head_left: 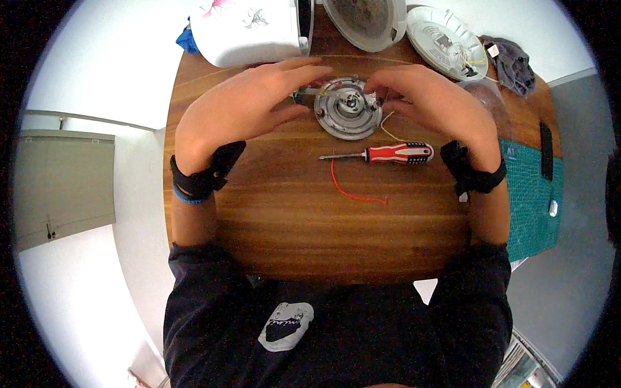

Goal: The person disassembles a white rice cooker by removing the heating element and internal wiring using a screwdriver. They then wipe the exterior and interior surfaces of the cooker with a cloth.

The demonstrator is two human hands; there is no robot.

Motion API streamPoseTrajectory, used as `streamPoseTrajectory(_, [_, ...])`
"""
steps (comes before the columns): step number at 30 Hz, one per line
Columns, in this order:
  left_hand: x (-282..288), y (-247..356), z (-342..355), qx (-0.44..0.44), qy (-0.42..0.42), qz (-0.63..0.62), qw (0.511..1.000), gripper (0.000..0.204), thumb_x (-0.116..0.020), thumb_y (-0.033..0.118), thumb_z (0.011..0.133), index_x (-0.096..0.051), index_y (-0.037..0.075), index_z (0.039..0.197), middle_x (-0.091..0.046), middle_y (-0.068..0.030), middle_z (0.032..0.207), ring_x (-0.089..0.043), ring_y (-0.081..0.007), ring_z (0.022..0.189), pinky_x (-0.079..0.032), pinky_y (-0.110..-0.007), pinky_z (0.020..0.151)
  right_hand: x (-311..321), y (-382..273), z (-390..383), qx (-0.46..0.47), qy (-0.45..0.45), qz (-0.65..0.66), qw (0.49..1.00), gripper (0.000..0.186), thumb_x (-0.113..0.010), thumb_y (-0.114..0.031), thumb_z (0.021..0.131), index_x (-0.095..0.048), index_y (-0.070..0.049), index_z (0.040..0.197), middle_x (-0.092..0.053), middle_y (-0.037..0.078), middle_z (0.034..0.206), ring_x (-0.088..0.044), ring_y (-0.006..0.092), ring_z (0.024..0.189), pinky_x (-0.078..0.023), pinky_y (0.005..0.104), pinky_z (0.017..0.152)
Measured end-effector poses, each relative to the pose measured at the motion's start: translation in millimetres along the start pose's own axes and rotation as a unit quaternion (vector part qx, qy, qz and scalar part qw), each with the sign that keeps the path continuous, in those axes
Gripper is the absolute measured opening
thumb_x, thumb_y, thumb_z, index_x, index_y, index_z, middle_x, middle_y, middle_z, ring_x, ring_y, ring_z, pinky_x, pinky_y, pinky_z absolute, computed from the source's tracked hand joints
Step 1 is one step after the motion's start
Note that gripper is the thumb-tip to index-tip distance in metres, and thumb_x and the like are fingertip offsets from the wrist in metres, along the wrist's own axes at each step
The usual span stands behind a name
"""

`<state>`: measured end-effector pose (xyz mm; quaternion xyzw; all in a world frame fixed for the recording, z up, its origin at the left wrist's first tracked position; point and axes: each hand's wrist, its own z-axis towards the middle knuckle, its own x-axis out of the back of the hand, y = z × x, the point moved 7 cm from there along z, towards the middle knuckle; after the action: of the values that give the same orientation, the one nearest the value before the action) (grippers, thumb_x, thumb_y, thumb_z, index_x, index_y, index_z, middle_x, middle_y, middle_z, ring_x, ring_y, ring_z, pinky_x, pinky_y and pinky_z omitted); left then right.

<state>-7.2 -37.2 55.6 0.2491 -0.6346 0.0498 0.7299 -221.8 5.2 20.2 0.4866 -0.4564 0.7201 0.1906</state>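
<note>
A round metal heating plate [347, 123] with ring-shaped ridges lies on the wooden table, with small parts and wires at its centre and rim. My left hand [252, 97] is beside its left edge, thumb and fingers apart. Between them, thin coloured wires and a small greenish piece [297, 97] partly show. The fingers of my right hand [420, 94] are bent and closed at the plate's right rim, around a small dark part [379, 102]; the exact grip is partly hidden. Nearer me lies a red, black and white screwdriver [400, 153], its tip pointing left.
A loose red wire [352, 194] lies below the screwdriver. Behind stand a white flowered housing [246, 32], a round translucent lid [369, 22] and a white round base [446, 42]. At right are a dark cloth [514, 68], a green cutting mat [533, 207] and a black phone-like slab [546, 150].
</note>
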Motion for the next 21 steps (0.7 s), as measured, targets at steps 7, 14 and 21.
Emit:
streamPoseTrajectory(7, [-16.8, -26.7, -5.8, 0.006, -0.004, 0.053, 0.999, 0.063, -0.071, 0.007, 0.099, -0.054, 0.011, 0.159, -0.068, -0.0203, 0.149, -0.063, -0.0424, 0.137, -0.052, -0.049, 0.115, 7.6, -10.2, 2.6, 0.011, 0.011, -0.054, 0.998, 0.037, -0.083, -0.008, 0.089, -0.07, -0.005, 0.124, -0.069, 0.016, 0.126, -0.068, 0.0397, 0.119, -0.056, 0.0486, 0.105])
streamPoseTrajectory(14, [-20.0, -33.0, -0.7, -0.008, -0.019, 0.064, 0.998, 0.054, -0.069, 0.001, 0.096, -0.061, 0.007, 0.15, -0.072, -0.0226, 0.136, -0.067, -0.0449, 0.128, -0.055, -0.052, 0.109, -0.3, -3.0, 0.6, 0.015, 0.011, -0.034, 0.999, 0.045, -0.086, -0.008, 0.085, -0.069, -0.006, 0.127, -0.066, 0.015, 0.128, -0.067, 0.0403, 0.123, -0.056, 0.0494, 0.105])
streamPoseTrajectory(21, [-5.4, -12.0, 3.4, -0.018, -0.009, 0.07, 0.997, 0.042, -0.068, 0.005, 0.099, -0.063, 0.006, 0.141, -0.076, -0.0225, 0.124, -0.071, -0.0451, 0.119, -0.058, -0.053, 0.098, -4.9, -1.9, 1.2, 0.005, -0.004, -0.061, 0.998, 0.048, -0.084, -0.007, 0.085, -0.067, -0.006, 0.13, -0.065, 0.016, 0.128, -0.068, 0.0416, 0.121, -0.057, 0.0517, 0.102])
